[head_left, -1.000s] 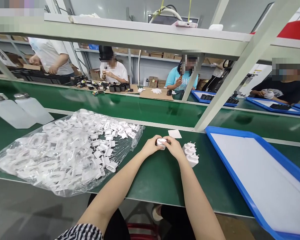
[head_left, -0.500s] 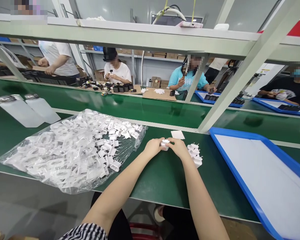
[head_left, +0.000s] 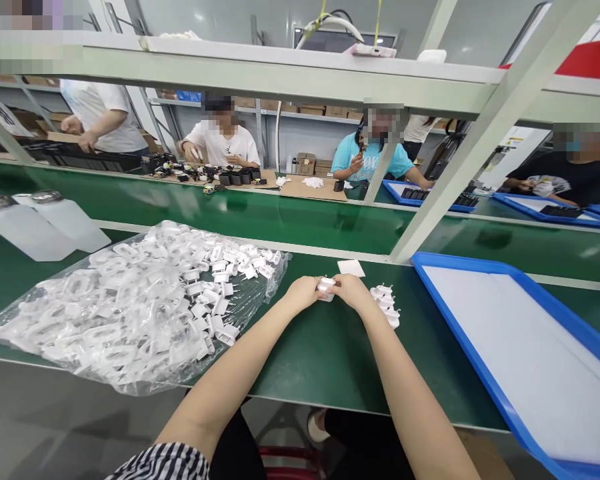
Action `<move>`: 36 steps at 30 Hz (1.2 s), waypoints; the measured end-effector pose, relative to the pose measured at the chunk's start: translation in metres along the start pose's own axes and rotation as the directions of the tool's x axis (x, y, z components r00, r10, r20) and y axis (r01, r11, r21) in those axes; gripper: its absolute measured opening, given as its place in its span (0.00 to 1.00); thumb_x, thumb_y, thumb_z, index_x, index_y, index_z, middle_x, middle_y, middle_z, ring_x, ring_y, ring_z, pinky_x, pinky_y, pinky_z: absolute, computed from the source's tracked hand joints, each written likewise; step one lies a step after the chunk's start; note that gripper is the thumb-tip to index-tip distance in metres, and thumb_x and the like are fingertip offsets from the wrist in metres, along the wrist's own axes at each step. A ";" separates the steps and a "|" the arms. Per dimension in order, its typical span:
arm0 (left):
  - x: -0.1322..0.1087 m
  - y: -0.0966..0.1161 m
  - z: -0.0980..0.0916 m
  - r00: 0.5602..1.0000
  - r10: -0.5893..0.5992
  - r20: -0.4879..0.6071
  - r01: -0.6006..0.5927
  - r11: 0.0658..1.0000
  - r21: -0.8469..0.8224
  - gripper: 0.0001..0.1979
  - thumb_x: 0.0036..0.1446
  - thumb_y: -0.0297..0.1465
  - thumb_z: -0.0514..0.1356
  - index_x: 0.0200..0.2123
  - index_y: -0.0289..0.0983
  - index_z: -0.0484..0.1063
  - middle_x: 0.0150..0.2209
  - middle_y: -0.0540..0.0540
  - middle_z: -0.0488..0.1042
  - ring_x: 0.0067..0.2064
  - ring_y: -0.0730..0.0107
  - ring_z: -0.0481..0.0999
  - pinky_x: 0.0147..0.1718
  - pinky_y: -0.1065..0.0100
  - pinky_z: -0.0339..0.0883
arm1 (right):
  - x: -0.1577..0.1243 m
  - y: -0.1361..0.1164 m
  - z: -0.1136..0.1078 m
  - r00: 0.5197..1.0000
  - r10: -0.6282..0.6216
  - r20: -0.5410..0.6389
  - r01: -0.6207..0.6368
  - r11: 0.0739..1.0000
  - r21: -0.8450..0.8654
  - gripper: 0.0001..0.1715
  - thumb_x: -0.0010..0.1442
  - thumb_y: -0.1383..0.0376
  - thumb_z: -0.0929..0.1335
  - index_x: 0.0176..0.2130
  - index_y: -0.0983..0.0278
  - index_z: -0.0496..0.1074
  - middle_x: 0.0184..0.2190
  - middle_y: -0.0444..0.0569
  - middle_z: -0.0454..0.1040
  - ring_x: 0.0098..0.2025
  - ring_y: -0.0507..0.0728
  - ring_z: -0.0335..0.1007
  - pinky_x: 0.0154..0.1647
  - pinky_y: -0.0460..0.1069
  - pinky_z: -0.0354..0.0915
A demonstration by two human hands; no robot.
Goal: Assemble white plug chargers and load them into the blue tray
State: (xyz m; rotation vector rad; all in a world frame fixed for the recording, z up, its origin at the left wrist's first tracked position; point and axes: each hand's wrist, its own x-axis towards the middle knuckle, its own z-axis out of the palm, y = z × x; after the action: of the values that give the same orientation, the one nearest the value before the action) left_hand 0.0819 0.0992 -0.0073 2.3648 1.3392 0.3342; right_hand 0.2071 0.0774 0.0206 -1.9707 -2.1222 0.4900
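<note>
Between my two hands is a white plug housing (head_left: 326, 287), its pins toward the far side. My left hand (head_left: 304, 292) grips it from the left with closed fingers. From the right, the fingers of my right hand (head_left: 350, 291) are closed on the same piece. Several more white plug housings (head_left: 387, 307) stand in a row just right of my right hand. Behind my hands lies a small white square (head_left: 351, 268). A clear plastic bag (head_left: 130, 307) full of loose white housings spreads over the green table to the left.
A blue-rimmed tray (head_left: 460, 320) with a white lining lies on the right. Two translucent bottles (head_left: 45, 223) with metal caps are at the far left. A slanted metal post (head_left: 445, 177) rises behind the tray. Co-workers sit across the green bench (head_left: 260, 217).
My view has shifted slightly, so the scene sits a little further left. Both hands remain on the plug housing. Across the bench, a co-worker in white has moved their hands apart.
</note>
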 end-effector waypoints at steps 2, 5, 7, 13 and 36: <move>-0.006 0.001 -0.001 1.000 0.012 0.011 -0.012 0.999 0.032 0.18 0.46 0.34 0.53 0.43 0.35 0.64 0.37 0.43 0.70 0.38 0.62 0.68 0.32 0.70 0.58 | -0.006 -0.005 -0.001 1.000 -0.006 0.006 0.007 0.999 -0.036 0.05 0.45 0.67 0.64 0.26 0.67 0.67 0.23 0.48 0.68 0.27 0.52 0.62 0.23 0.43 0.52; -0.021 0.003 -0.005 0.993 0.104 0.048 -0.107 0.992 0.062 0.16 0.48 0.35 0.52 0.40 0.35 0.66 0.34 0.43 0.70 0.35 0.62 0.68 0.29 0.71 0.57 | -0.020 -0.010 -0.002 0.998 -0.037 0.047 0.040 0.997 -0.068 0.08 0.43 0.65 0.65 0.27 0.67 0.67 0.25 0.49 0.69 0.28 0.53 0.63 0.23 0.43 0.51; -0.034 0.005 -0.009 0.976 0.190 0.109 -0.197 0.979 0.057 0.14 0.48 0.35 0.51 0.36 0.35 0.67 0.30 0.45 0.71 0.31 0.65 0.69 0.26 0.72 0.56 | -0.034 -0.011 -0.003 0.994 -0.066 0.093 0.073 0.995 -0.075 0.08 0.43 0.63 0.66 0.27 0.65 0.68 0.25 0.47 0.69 0.28 0.52 0.63 0.23 0.43 0.51; -0.050 0.025 -0.021 0.910 0.178 0.374 -0.209 0.977 0.044 0.08 0.39 0.35 0.58 0.23 0.35 0.70 0.19 0.51 0.67 0.22 0.72 0.65 0.17 0.75 0.49 | -0.073 -0.016 0.000 0.980 -0.075 0.187 0.102 0.985 -0.138 0.09 0.41 0.63 0.67 0.26 0.66 0.69 0.23 0.48 0.69 0.26 0.54 0.64 0.19 0.44 0.48; -0.030 0.078 0.058 0.990 0.099 0.105 -0.041 0.891 -0.453 0.60 0.25 0.40 0.63 0.54 0.23 0.28 0.55 0.31 0.32 0.56 0.56 0.35 0.52 0.65 0.41 | -0.128 0.068 0.009 0.965 0.190 -0.179 -0.136 0.951 0.278 0.12 0.43 0.66 0.63 0.33 0.62 0.63 0.28 0.46 0.68 0.29 0.54 0.65 0.31 0.48 0.59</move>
State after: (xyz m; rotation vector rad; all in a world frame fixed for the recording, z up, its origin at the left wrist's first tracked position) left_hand 0.1485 0.0244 -0.0241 2.0078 0.9899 0.4546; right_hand 0.2778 -0.0466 -0.0035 -1.9581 -1.6840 0.5420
